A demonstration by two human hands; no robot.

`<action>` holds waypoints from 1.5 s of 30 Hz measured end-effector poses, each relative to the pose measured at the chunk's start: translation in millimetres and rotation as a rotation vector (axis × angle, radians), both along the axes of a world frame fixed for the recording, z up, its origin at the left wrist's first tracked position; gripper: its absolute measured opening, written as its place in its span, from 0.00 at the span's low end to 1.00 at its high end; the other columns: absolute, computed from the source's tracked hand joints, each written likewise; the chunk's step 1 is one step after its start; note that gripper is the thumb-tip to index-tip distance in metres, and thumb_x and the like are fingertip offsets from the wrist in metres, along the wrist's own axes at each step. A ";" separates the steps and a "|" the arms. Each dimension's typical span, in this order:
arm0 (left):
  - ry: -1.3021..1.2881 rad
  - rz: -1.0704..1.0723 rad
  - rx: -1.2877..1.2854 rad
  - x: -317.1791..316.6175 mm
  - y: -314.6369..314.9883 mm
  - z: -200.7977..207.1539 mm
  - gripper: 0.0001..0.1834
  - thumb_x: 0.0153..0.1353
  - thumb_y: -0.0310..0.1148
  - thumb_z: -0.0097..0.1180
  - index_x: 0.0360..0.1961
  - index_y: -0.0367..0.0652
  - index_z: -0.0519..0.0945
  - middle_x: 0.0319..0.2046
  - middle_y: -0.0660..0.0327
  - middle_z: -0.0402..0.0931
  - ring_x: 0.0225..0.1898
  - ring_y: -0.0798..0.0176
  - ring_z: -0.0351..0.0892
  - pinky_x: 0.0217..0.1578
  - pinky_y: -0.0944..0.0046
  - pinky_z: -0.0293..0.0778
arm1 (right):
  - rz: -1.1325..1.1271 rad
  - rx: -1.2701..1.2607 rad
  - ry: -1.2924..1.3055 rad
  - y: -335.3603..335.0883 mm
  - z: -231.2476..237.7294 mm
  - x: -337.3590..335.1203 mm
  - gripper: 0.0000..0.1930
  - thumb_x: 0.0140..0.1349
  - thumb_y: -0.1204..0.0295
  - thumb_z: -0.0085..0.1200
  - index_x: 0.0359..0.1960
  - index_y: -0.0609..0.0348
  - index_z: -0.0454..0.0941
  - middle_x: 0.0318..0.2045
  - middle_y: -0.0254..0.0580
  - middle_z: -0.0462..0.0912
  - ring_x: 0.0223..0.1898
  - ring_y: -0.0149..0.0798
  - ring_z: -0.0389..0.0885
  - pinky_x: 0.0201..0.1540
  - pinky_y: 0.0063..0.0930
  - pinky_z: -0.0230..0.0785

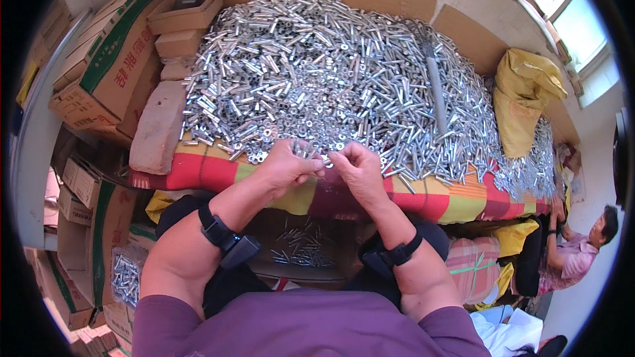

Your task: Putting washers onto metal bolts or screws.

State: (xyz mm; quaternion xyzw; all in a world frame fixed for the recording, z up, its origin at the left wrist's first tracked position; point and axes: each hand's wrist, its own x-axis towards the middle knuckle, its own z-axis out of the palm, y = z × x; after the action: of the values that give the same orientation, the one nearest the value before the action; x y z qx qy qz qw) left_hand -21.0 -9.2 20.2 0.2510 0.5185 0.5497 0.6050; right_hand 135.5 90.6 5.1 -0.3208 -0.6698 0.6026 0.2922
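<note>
A wide heap of shiny metal sleeves, bolts, nuts and washers (317, 73) covers the cloth-draped table in front of me. At its near edge, my left hand (291, 165) is closed around several small metal pieces (303, 150), which show between its thumb and fingers. Close beside it, my right hand (360, 168) has thumb and fingers pinched together. A tiny metal part (327, 160) sits between the two sets of fingertips; its exact kind is too small to tell. Both hands hover over the checked cloth (284, 201).
Bricks (157, 125) and cartons (109, 59) border the heap on the left. A grey tube (436, 96) lies on it; a yellow sack (522, 99) stands right. Below, an open box (264, 261) holds loose bolts (301, 244). Another person (575, 251) sits at the far right.
</note>
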 end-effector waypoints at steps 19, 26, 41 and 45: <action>0.175 0.362 0.130 -15.9 -1.2 -7.4 0.06 0.53 0.26 0.63 0.26 0.38 0.77 0.21 0.62 0.78 0.13 0.76 0.63 0.14 0.74 0.58 | 0.075 -0.286 0.742 -62.5 45.8 -25.9 0.27 0.71 0.59 0.36 0.62 0.70 0.59 0.63 0.50 0.62 0.67 0.40 0.55 0.69 0.34 0.43; 0.202 -0.336 -0.113 -11.6 -31.6 -3.4 0.07 0.50 0.26 0.65 0.29 0.38 0.80 0.25 0.60 0.81 0.16 0.76 0.66 0.16 0.76 0.61 | -0.283 0.900 -0.446 24.4 13.0 46.6 0.06 0.49 0.74 0.61 0.28 0.57 0.76 0.27 0.45 0.75 0.30 0.51 0.77 0.34 0.40 0.70; -0.042 -0.052 -0.119 -9.5 -18.7 -10.5 0.11 0.64 0.33 0.49 0.38 0.35 0.75 0.25 0.54 0.80 0.11 0.76 0.57 0.09 0.74 0.50 | -0.004 0.934 -0.417 16.3 1.9 19.9 0.04 0.54 0.76 0.55 0.31 0.60 0.74 0.30 0.50 0.76 0.34 0.55 0.76 0.37 0.43 0.69; -0.005 0.040 -0.110 -8.4 -15.7 -17.0 0.09 0.64 0.31 0.51 0.37 0.35 0.76 0.23 0.58 0.79 0.11 0.76 0.62 0.10 0.76 0.52 | 0.116 0.933 -0.578 10.3 1.6 13.5 0.05 0.54 0.76 0.55 0.32 0.60 0.74 0.31 0.49 0.76 0.35 0.54 0.77 0.37 0.44 0.69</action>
State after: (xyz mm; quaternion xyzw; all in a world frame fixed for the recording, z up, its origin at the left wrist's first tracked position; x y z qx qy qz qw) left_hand -29.3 -24.9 3.2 0.2057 0.5513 0.5329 0.6081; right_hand 149.0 100.8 6.7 -0.2723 -0.9353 0.1443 0.1739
